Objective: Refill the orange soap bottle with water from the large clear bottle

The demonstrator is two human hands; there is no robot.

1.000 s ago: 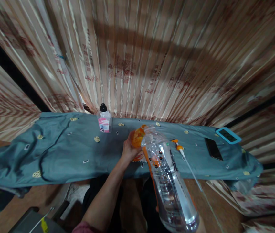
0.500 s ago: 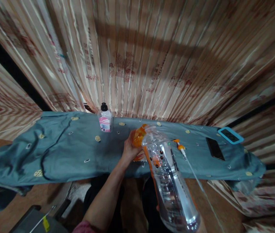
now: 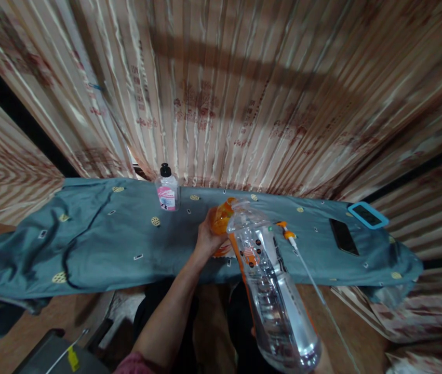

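Note:
My left hand (image 3: 206, 241) is wrapped round an orange see-through bottle (image 3: 221, 218) above the cloth. A large clear plastic bottle (image 3: 271, 291) with a silver and orange label slants over the table edge, its mouth up against the orange bottle's top. Clear liquid shows inside the large one. Behind its lower end, my right hand (image 3: 323, 361) grips it; most of that hand is hidden. An orange and white spray head (image 3: 289, 235) with a long thin tube lies to the right. Something orange and white (image 3: 224, 250) shows partly below my left hand.
Teal patterned cloth (image 3: 99, 249) covers the narrow table. A clear bottle with a black cap (image 3: 168, 191) stands at the back left. At the right lie a dark phone (image 3: 344, 237) and a blue-framed device (image 3: 367, 215). A patterned curtain (image 3: 221, 104) hangs behind.
The view has shifted slightly. Both hands hold the two bottles in nearly the same position as before.

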